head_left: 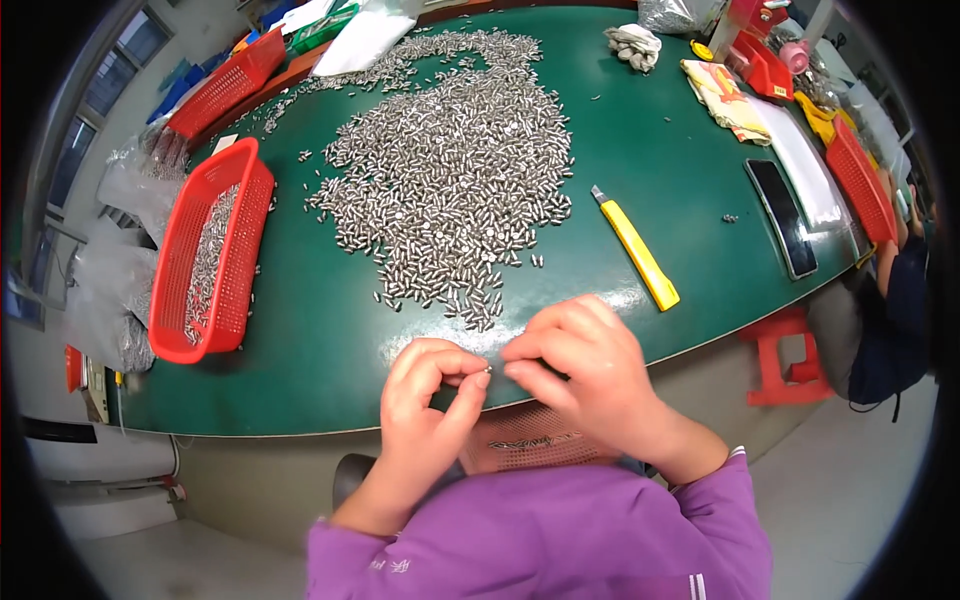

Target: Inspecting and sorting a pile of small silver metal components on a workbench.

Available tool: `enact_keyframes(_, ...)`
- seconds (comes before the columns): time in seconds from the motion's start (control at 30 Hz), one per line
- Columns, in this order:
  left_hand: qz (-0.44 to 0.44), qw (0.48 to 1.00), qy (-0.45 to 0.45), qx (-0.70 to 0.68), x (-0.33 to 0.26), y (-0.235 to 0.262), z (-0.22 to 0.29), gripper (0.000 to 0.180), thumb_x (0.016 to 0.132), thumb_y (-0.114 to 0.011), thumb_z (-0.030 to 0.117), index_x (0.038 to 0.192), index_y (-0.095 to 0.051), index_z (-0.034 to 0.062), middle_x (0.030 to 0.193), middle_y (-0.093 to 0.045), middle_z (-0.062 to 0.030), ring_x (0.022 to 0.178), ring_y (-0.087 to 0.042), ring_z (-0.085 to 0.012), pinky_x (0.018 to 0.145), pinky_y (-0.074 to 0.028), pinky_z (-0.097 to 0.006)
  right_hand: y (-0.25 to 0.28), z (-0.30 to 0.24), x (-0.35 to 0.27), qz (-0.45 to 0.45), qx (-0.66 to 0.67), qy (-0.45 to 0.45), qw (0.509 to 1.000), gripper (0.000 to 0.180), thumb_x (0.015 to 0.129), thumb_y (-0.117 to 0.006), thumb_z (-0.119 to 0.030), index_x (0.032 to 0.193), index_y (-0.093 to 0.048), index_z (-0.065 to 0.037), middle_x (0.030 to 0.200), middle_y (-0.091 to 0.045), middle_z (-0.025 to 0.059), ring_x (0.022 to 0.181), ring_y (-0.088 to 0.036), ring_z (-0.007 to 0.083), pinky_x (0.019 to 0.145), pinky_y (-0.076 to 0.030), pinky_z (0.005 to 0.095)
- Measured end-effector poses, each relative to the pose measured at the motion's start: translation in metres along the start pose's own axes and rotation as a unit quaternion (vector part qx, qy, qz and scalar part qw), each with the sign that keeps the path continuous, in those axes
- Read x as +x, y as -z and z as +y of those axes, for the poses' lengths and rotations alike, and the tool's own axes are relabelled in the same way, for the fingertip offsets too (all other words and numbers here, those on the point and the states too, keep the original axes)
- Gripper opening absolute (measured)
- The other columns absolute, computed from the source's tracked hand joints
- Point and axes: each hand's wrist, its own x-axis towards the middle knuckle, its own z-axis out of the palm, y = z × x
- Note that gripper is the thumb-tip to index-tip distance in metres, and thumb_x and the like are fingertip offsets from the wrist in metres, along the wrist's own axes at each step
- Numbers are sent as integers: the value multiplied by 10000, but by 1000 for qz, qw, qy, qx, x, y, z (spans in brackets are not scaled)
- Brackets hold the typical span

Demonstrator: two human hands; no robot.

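One small metal part (489,369) pinched btwn left hand (425,400) & right hand (585,370).

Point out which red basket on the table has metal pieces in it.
The red basket at the table's left edge, nearest the left hand: small metal parts line its bottom. The others' insides aren't visible.

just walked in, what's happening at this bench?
A person in a purple top has both hands together at the near edge of the green table. The left hand and right hand pinch one small metal piece between their fingertips. A big pile of similar metal pieces lies just beyond; a red basket to the left holds more. A yellow utility knife lies right.
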Motion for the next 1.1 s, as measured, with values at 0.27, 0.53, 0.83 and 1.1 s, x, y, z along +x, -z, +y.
enact_keyframes(0.27, 0, 998, -37, 50, -6, -3, -13, 152, 826, -730, -61, 933, -666, 25, 937, -632, -68, 804, -596, -148, 683, -492, -269, -17, -1, -1, 4, 50, -11, 999, 128, 812, -771, -139, 899, -691, -90, 924, -627, 50, 897, -593, 277, 785, -487, 410)
enact_keyframes(0.53, 6, 985, -81, 153, -2, -8, -8, 161, 786, -749, -30, 901, -663, 43, 892, -635, -82, 811, -602, -271, 737, -492, -384, -16, 2, -7, -20, -44, -18, 999, 121, 814, -763, -129, 902, -690, -88, 944, -603, 51, 914, -576, 279, 812, -470, 414)
enact_keyframes(0.83, 3, 984, -70, 163, 0, -8, -5, 152, 785, -744, -29, 888, -661, 46, 882, -616, -84, 831, -589, -280, 751, -474, -394, -13, 4, -9, -21, -16, -21, 999, 113, 814, -752, -109, 921, -720, -95, 954, -596, 45, 924, -574, 270, 810, -470, 407)
enact_keyframes(1.1, -163, 977, -98, 93, -5, 17, 11, 150, 758, -782, 19, 864, -696, 78, 911, -631, -64, 867, -608, -264, 805, -476, -397, 19, 11, -9, -140, 46, 35, 989, 107, 789, -767, -133, 891, -733, -129, 965, -619, 27, 956, -596, 263, 869, -481, 393)
